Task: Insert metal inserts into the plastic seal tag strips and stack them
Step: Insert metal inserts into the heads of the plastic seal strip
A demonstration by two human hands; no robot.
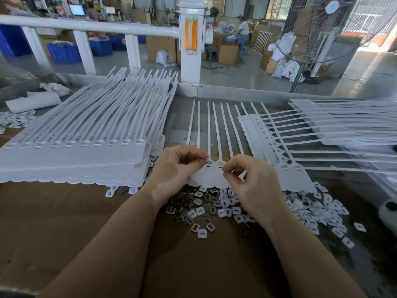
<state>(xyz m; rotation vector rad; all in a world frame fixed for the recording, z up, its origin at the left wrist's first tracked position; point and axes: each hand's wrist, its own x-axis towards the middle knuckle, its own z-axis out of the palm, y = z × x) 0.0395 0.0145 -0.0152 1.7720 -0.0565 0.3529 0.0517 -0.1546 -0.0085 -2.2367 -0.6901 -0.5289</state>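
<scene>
A white plastic seal tag strip (211, 134) lies in front of me, its thin tails pointing away and its flat tags under my hands. My left hand (179, 166) pinches a small metal insert (206, 161) at the slot of one tag head. My right hand (251, 181) has thumb and forefinger pinched together beside the neighbouring tag head; what they hold is too small to see. Loose metal inserts (189, 211) and white plastic caps (225, 209) are heaped just below the strip.
A tall stack of strips (81, 134) fills the left of the cardboard-covered table (64, 222). Another stack of strips (322, 130) lies crosswise on the right. More white caps (328, 214) are scattered at the right. A white railing (191, 39) and a fan (322, 29) stand behind.
</scene>
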